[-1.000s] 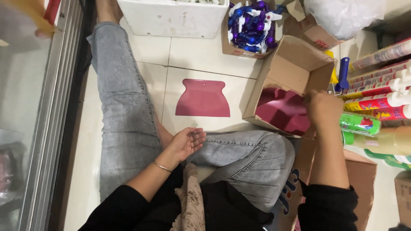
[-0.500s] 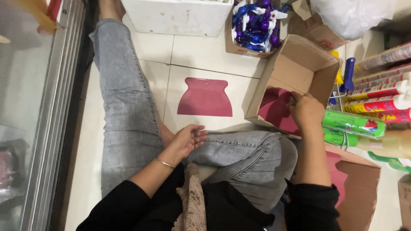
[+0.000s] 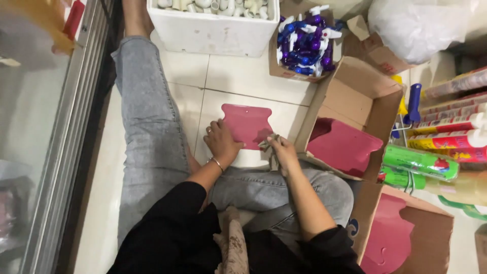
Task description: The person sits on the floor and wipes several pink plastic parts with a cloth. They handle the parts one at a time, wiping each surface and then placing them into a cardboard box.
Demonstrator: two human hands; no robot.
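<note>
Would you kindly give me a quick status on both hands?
Left hand flat on pink plastic sheet on floor. Right hand gripping small cloth at sheet's edge. Nothing blocking.

On the tiled floor (image 3: 243, 76) lies a flat red plastic piece (image 3: 247, 125) — the left hand (image 3: 220, 142) presses on its near edge, while the right hand (image 3: 282, 150) holds a crumpled cloth (image 3: 269, 143) against it. An open cardboard box (image 3: 355, 101) of similar red pieces stands just beside.

Person, seated: black top, sleeves pushed up the forearms. Light grey jeans. Left hand (image 3: 221, 142): 1 thin bracelet at wrist, 1 ring, possibly metal. Right hand (image 3: 284, 152): bare. Foot bare at top edge.
</note>
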